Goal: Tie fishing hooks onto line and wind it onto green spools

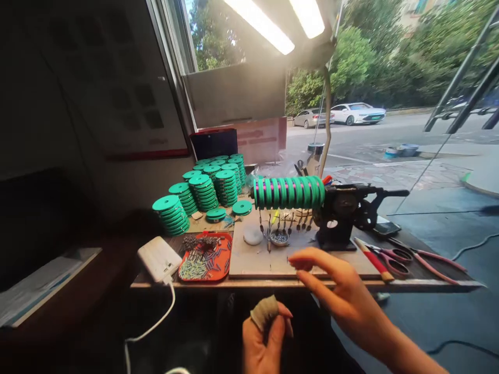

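My left hand is low, in front of the table edge. Its fingers are curled against the thumb, and a beige wrap covers one finger. Whatever may lie between the fingertips is hidden. Over the front of the pale board my right hand reaches in with thumb and fingers apart. Just beyond it, a row of green foam spools sits on the shaft of a black hand-cranked winder. Short lines with small dark weights hang below the spools. A small bowl of silvery beads stands beneath them.
Stacked green spools fill the back left. A red tray holds small metal and pale parts. A white power bank with a cable overhangs the front edge. Scissors and red-handled pliers lie right. A lamp hangs above.
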`<state>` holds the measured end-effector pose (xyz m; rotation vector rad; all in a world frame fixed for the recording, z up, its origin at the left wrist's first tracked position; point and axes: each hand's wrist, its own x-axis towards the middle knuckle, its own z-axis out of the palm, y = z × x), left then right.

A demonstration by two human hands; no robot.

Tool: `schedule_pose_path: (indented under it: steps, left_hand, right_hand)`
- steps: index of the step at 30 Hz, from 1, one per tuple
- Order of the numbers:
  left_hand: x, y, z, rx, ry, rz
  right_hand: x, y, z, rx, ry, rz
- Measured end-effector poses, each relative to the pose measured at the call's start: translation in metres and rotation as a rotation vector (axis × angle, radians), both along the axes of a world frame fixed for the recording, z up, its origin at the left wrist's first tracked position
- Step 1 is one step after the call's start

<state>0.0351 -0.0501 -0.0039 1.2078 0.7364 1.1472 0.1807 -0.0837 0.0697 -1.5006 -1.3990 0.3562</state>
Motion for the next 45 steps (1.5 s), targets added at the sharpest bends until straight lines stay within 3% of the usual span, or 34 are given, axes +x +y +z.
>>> schedule_pose_path:
  steps: [5,14,19,26,33,35,36,39,41,42,45]
  left_hand:
    - [-0.006,-0.001,0.001,-0.211,-0.244,-0.104]
    - [-0.017,0.005,0.003,-0.501,-0.485,-0.269]
    - [-0.019,0.005,0.000,-0.531,-0.492,-0.264]
    - [-0.022,0.004,0.006,-0.484,-0.524,-0.301]
    - [-0.026,0.007,0.007,-0.454,-0.514,-0.394]
    - [-0.026,0.008,0.005,-0.354,-0.429,-0.356]
    - [-0.026,0.008,0.004,-0.288,-0.374,-0.326]
    - [-0.023,0.010,0.002,-0.115,-0.225,-0.232]
    - [-0.020,0.010,0.003,-0.062,-0.184,-0.177]
    - [-0.019,0.009,0.004,-0.046,-0.180,-0.153]
    - [-0.015,0.005,0.007,-0.005,-0.189,-0.098]
  right_hand:
    - [-0.023,-0.001,-0.031,-0.128,0.196,0.043]
    - [-0.034,0.011,-0.038,-0.251,0.358,0.166]
    - [-0.041,0.016,-0.039,-0.257,0.438,0.146]
    - [-0.043,0.029,-0.039,-0.411,0.817,0.370]
    - [-0.052,0.028,-0.040,-0.388,0.838,0.418]
    - [-0.040,0.017,-0.036,-0.315,0.648,0.332]
    - [-0.028,0.009,-0.033,-0.268,0.499,0.220]
    - [0.034,-0.024,-0.027,-0.185,-0.021,-0.342]
    - [0.085,-0.047,-0.027,-0.342,-0.291,-0.676]
    - [0.109,-0.056,-0.027,-0.499,-0.369,-0.767]
    - [0.162,-0.069,-0.031,-0.634,-0.385,-0.721]
